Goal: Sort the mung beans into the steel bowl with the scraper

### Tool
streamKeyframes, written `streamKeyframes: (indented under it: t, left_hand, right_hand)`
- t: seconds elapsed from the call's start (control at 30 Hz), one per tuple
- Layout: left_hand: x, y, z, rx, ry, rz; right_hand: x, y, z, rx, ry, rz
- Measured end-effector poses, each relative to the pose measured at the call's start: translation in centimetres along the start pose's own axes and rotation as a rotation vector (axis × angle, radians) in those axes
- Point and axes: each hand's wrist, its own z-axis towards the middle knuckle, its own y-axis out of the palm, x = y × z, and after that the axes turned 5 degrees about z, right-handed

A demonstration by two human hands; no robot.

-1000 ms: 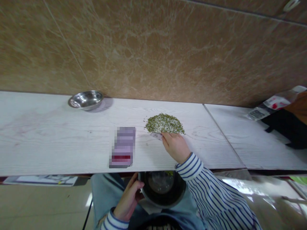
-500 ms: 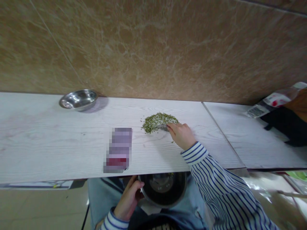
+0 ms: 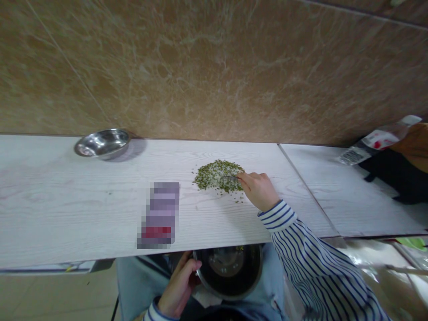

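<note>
A pile of small green beans mixed with white grains (image 3: 214, 171) is spread on the white wooden table (image 3: 83, 200). My right hand (image 3: 259, 189) pinches the handle of a small metal spoon (image 3: 230, 178), whose end lies in the pile; the fingers hide most of the handle. Below the table's front edge, my left hand (image 3: 182, 283) grips the left side of a dark-lined metal pot (image 3: 249, 278) in my lap. A few green beans show inside the pot near its far rim. The table edge hides part of that rim.
A steel bowl (image 3: 103, 145) stands against the wall at the back left. Left of the pile lies a blurred-out phone-like object (image 3: 162, 214). A plastic bottle (image 3: 379, 140) rests by a black bag (image 3: 391, 174) at the right, past a table seam.
The spoon has shifted slightly within the pile, and more white grains show among the beans. Several beans have spread towards the table's front. My left hand still holds the pot.
</note>
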Motion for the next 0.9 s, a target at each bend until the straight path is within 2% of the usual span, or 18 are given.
streamKeyframes:
  t: [0.27,0.4,0.6,0.7,0.9]
  left_hand:
    - [-0.2,-0.2,0.2,-0.021,0.008,0.021]
    - [-0.2,-0.2,0.1,0.01,-0.008,0.001]
    - [-0.3,-0.1,0.2,0.013,-0.005,0.029]
    - [-0.3,-0.1,0.2,0.003,0.012,0.029]
    - [-0.2,-0.3,0.2,-0.029,-0.02,0.011]
  right_hand:
    - [0.7,-0.2,0.2,0.027,0.044,-0.024]
    - [0.3,0.3,-0.4,0.011,-0.004,-0.012]
    - [-0.3,0.2,-2.3,0.055,-0.094,0.035]
    - [0.3,-0.1,-1.9,0.075,-0.039,0.029]
    - [2.1,-0.3,1.1,0.05,0.142,-0.077]
